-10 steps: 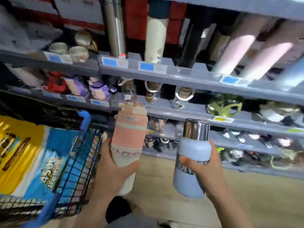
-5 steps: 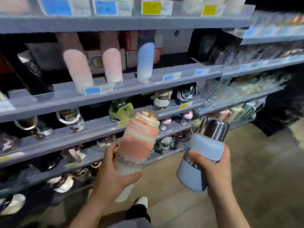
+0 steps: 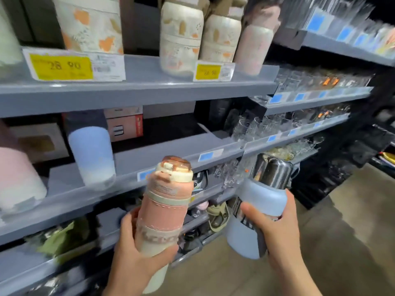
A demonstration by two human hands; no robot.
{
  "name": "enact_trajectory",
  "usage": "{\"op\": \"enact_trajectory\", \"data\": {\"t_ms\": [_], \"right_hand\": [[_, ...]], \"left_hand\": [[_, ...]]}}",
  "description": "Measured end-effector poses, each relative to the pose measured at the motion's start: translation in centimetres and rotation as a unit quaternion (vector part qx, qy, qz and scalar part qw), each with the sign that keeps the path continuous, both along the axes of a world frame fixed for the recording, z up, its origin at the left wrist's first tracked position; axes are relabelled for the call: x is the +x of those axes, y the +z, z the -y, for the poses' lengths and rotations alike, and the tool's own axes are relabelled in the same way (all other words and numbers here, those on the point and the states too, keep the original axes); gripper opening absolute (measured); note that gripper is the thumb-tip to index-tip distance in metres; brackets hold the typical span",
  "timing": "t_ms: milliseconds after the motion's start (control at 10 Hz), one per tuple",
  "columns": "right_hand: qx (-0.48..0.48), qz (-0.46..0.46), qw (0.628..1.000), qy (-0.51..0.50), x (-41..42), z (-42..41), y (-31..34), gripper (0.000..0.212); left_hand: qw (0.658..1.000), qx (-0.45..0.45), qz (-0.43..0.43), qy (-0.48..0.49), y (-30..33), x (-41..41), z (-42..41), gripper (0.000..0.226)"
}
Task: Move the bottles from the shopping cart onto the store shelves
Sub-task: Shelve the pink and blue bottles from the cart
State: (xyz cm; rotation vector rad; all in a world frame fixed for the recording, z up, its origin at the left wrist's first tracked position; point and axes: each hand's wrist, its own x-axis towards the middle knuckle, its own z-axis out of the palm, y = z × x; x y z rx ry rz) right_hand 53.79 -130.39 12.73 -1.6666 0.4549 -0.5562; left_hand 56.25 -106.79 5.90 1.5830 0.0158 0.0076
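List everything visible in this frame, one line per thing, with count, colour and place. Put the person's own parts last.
pink bottle: one, pink and cream, held in front of the lower shelves.
blue bottle: one, light blue with a steel cap, held right of the pink one.
patterned flasks: three, cream with orange marks, top shelf.
pale pink flask: one, top shelf, right end.
blue-white flask: one, middle shelf.
pink-white flask: one, middle shelf, left edge.
yellow price tags: two, top shelf lip.
clear glassware: many, right-hand shelves.
left hand: grips the pink bottle.
right hand: grips the blue bottle.
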Motion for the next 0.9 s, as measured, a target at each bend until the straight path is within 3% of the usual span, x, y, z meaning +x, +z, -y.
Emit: {"op": "enact_trajectory", "data": {"t_ms": [100, 200, 300, 400, 500, 600, 700, 900], "right_hand": [[0.011, 0.021, 1.0, -0.004, 4.0, 1.6, 0.7, 0.098], [0.043, 0.028, 0.999, 0.017, 8.0, 2.3, 1.1, 0.096], [0.083, 0.041, 0.994, 0.057, 12.5, 2.4, 1.3, 0.081], [0.151, 0.052, 0.983, 0.092, 17.1, 2.2, 1.3, 0.079], [0.217, 0.052, 0.966, 0.131, 20.9, 1.9, 1.0, 0.081], [0.246, 0.045, 0.958, 0.141, 23.8, 1.9, 0.7, 0.074], [0.249, 0.064, 0.958, 0.125, 26.4, 2.1, 0.5, 0.079], [0.094, 0.058, 0.986, 0.128, 29.4, 3.7, -1.0, 0.082]], "left_hand": [[1.0, -0.011, -0.011, -0.005, 1.4, 2.9, 2.0, 0.091], [0.999, 0.026, -0.007, 0.036, 2.6, 4.5, 2.8, 0.097], [0.995, 0.047, 0.005, 0.083, 2.4, 5.2, 3.0, 0.101], [0.992, 0.048, 0.003, 0.114, 1.9, 5.4, 3.2, 0.122], [0.981, 0.113, 0.018, 0.158, 1.6, 5.5, 3.4, 0.115], [0.965, 0.129, 0.039, 0.226, 2.6, 5.0, 5.2, 0.088], [0.954, 0.113, 0.004, 0.278, 4.7, 4.8, 6.9, 0.091], [0.947, 0.065, -0.058, 0.309, 5.4, 4.9, 8.7, 0.088]]}}
